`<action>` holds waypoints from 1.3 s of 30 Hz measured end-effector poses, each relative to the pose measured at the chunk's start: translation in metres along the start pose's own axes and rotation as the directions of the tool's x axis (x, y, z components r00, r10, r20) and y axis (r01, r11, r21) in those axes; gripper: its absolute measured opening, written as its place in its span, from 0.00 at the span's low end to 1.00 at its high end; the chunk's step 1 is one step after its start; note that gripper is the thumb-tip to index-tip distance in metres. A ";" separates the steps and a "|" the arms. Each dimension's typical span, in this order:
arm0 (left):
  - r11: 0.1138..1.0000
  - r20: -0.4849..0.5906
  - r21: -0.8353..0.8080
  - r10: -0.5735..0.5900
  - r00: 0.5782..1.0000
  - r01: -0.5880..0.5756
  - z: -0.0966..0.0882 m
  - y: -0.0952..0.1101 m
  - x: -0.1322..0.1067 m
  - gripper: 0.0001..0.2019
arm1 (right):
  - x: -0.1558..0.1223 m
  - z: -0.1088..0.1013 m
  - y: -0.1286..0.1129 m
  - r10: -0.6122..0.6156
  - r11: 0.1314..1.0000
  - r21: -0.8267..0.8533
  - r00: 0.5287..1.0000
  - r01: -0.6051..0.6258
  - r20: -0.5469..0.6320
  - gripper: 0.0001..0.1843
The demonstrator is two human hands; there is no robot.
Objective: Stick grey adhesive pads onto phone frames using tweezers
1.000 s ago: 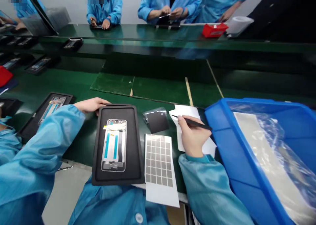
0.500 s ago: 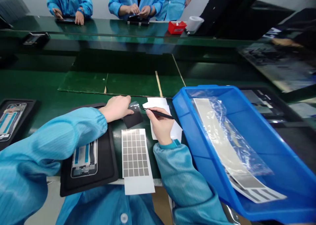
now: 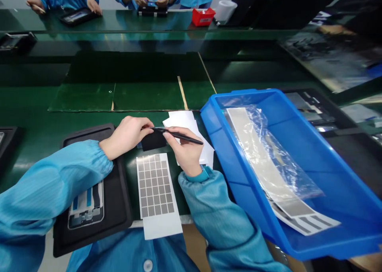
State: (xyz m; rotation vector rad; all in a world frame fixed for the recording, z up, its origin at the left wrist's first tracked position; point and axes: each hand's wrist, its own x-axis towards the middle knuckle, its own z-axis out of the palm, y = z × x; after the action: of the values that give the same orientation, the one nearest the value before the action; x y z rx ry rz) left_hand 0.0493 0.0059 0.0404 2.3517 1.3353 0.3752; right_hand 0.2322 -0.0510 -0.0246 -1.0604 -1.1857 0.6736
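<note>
My left hand (image 3: 127, 136) is closed in a pinch at the upper left edge of a small black sheet (image 3: 153, 141), over the green bench. My right hand (image 3: 186, 150) is closed on black tweezers (image 3: 188, 137), whose tips point left and meet the sheet's upper edge beside my left fingertips. What lies exactly between tips and fingers is too small to make out. Below is a white label sheet (image 3: 162, 227) with rows of grey rectangles. A phone frame (image 3: 86, 214) lies on a black tray (image 3: 116, 200), partly under my left sleeve.
White papers (image 3: 205, 146) lie behind my right hand. On the right stands a blue bin (image 3: 337, 160) with sticker strips and a clear plastic bag (image 3: 286, 164). Across the bench, co-workers' hands handle devices near a red box (image 3: 203, 17) and a white cup (image 3: 225, 11).
My hands have come closer together, and the tweezer tips have moved to my left fingertips at the black sheet. My left fingers now pinch its edge. The whole view has shifted slightly.
</note>
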 end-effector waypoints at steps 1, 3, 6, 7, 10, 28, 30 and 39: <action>1.000 -0.006 0.004 0.012 1.000 -0.012 0.001 0.000 -0.001 0.08 | 0.000 0.000 0.000 -0.006 1.000 -0.005 1.000 0.006 0.007 0.08; 1.000 -0.012 0.013 0.028 1.000 -0.028 0.003 0.000 -0.002 0.09 | -0.001 -0.001 0.000 -0.018 1.000 -0.009 1.000 0.018 0.013 0.09; 0.999 -0.009 0.034 0.036 0.999 -0.036 0.004 0.000 -0.002 0.10 | -0.001 -0.001 0.000 -0.026 1.000 -0.006 0.999 0.026 0.018 0.08; 0.999 -0.006 0.041 0.036 0.999 -0.036 0.004 0.000 -0.003 0.10 | -0.001 -0.001 0.000 -0.024 1.000 -0.009 0.999 0.024 0.025 0.08; 0.998 0.010 0.059 0.033 0.999 -0.034 0.005 0.000 -0.003 0.11 | -0.001 -0.002 -0.002 -0.007 0.999 -0.035 0.999 0.009 0.051 0.07; 0.996 0.039 0.079 0.038 0.999 -0.041 0.006 0.000 -0.002 0.12 | 0.000 -0.001 -0.003 0.003 0.998 -0.062 0.999 0.000 0.049 0.07; 0.997 0.044 0.072 0.028 0.999 -0.031 0.006 0.000 -0.002 0.11 | 0.000 -0.001 -0.003 0.024 0.997 -0.075 0.999 -0.020 0.044 0.06; 0.996 0.056 0.086 0.028 0.998 -0.033 0.007 -0.002 -0.002 0.12 | 0.000 0.001 0.001 0.047 0.996 -0.077 0.998 -0.044 0.029 0.06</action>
State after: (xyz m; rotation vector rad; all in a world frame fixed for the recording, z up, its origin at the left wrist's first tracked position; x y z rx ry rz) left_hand 0.0500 0.0031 0.0333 2.4379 1.3172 0.2648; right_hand 0.2316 -0.0498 -0.0255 -1.1471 -1.2251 0.6872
